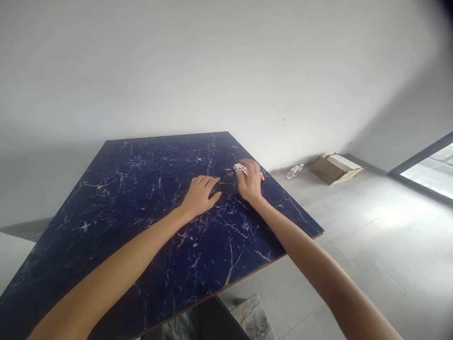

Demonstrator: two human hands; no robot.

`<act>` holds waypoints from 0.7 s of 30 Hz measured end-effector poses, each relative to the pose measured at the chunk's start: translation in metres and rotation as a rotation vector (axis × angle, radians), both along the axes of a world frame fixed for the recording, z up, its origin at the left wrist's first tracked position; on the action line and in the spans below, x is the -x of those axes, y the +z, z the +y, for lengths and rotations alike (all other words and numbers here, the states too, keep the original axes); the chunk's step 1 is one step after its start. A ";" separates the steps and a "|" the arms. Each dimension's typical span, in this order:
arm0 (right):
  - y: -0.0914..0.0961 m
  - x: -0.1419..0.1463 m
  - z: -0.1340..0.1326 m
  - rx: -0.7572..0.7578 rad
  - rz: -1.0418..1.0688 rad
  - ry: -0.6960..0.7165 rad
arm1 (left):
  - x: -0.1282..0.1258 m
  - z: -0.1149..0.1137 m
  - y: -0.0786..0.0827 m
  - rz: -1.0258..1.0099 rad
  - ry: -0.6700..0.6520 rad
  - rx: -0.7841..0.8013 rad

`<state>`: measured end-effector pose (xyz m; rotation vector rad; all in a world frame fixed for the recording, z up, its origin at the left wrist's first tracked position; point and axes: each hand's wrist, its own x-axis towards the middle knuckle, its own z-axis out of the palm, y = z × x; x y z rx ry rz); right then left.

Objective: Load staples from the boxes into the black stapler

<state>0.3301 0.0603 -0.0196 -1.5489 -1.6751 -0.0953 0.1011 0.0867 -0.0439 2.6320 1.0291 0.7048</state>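
My left hand [200, 195] rests on the dark blue, white-veined tabletop [141, 189], fingers stretched out and thumb apart, holding nothing. To its right, my right hand [251, 180] is closed over a small white packet with red and orange print [240, 168], near the table's right edge. Part of the packet shows left of the fingers, and an orange bit shows on the right; the rest is hidden beneath the hand. The right hand's fingers are slightly blurred.
A plain pale wall [212, 71] stands behind the table. On the grey floor to the right lie a clear plastic bottle [294, 171] and a brown cardboard box [332, 170]. Below the table's front edge, a grey marbled slab [253, 317] shows. A dark-framed window [430, 163] is at far right.
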 end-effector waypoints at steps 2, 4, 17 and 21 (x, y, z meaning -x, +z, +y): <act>0.003 0.040 0.010 0.148 -0.089 0.377 | 0.045 -0.013 0.002 0.065 0.014 0.004; 0.001 0.079 0.018 0.269 -0.145 0.548 | 0.080 -0.021 0.001 0.131 0.074 0.052; -0.026 0.115 0.006 0.341 -0.271 0.907 | 0.101 -0.023 0.003 0.249 0.114 0.168; -0.027 0.117 0.006 0.359 -0.252 0.904 | 0.102 -0.023 0.001 0.252 0.102 0.162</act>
